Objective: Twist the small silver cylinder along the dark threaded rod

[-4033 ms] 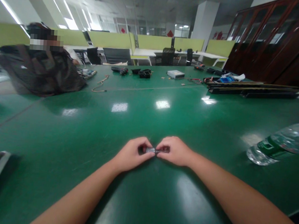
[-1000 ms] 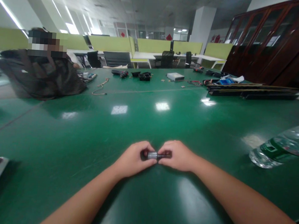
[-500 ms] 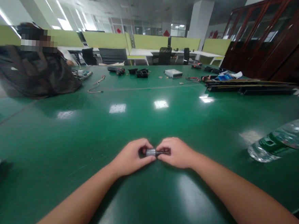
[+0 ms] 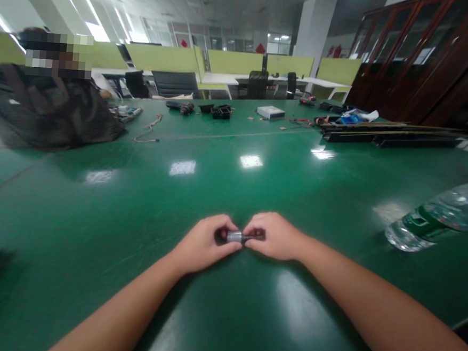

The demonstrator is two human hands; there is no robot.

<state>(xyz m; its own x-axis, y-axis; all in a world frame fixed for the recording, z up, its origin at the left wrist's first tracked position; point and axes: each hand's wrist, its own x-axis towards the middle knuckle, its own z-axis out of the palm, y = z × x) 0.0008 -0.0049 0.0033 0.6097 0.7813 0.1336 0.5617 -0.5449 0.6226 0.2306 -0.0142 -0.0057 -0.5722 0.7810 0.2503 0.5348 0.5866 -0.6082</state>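
Note:
Low over the green table (image 4: 200, 194), both hands meet at a small silver-and-black cylinder (image 4: 235, 237) with a narrow dark end pointing right. Its exact kind is too small to make out. My left hand (image 4: 203, 246) grips the silver body between thumb and fingers, covering its left end. My right hand (image 4: 275, 236) pinches the narrow end between thumb and forefinger, and its other fingers are curled in. The cylinder lies roughly level between the two hands.
A clear water bottle (image 4: 431, 226) with a green label lies at the right. A dark bag (image 4: 57, 115) sits at the far left near another person. Along the far side are a cord (image 4: 148, 131), a white box (image 4: 270, 112), black parts (image 4: 221, 111) and long dark rails (image 4: 389, 135).
The whole view has shifted slightly, so everything appears a little higher and further left. Both hands keep their hold on the cylinder, with scarcely any visible movement.

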